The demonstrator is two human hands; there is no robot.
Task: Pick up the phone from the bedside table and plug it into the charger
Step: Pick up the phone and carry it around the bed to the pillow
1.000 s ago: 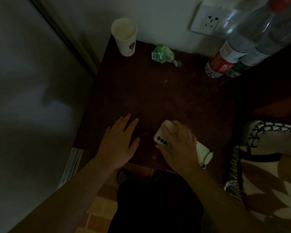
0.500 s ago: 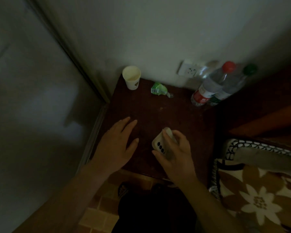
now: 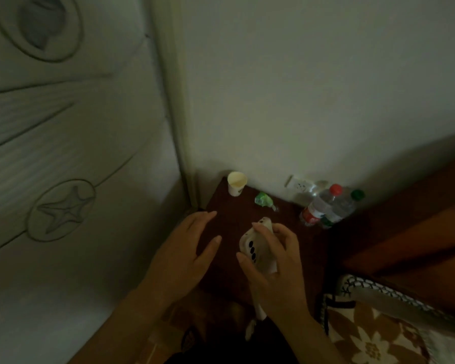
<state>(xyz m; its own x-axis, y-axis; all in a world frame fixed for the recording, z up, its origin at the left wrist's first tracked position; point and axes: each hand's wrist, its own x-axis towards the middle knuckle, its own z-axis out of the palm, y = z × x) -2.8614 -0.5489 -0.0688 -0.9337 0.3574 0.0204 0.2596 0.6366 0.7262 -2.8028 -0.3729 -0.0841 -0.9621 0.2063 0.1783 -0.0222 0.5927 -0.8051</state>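
Observation:
A white phone [image 3: 255, 248] with a column of dark camera lenses on its back is held up above the dark wooden bedside table [image 3: 237, 211], gripped by my right hand [image 3: 276, 261]. A small pale charm dangles below the hand. Left of the phone, my left hand [image 3: 187, 248] hovers with spread fingers over the table's left edge and holds nothing. A white wall socket [image 3: 300, 185] sits on the wall just behind the table. No charger or cable is visible in this dim room.
A paper cup [image 3: 236, 183] stands at the table's back left corner, with a crumpled green wrapper [image 3: 263, 199] beside it. Two plastic water bottles [image 3: 329, 206] stand at the back right. A flowered blanket [image 3: 378, 332] lies at lower right; a white embossed door [image 3: 63, 179] fills the left.
My right hand has lifted the phone off the table and tilted it upright. The camera view has risen and pulled back, so the wall and door now fill most of the frame.

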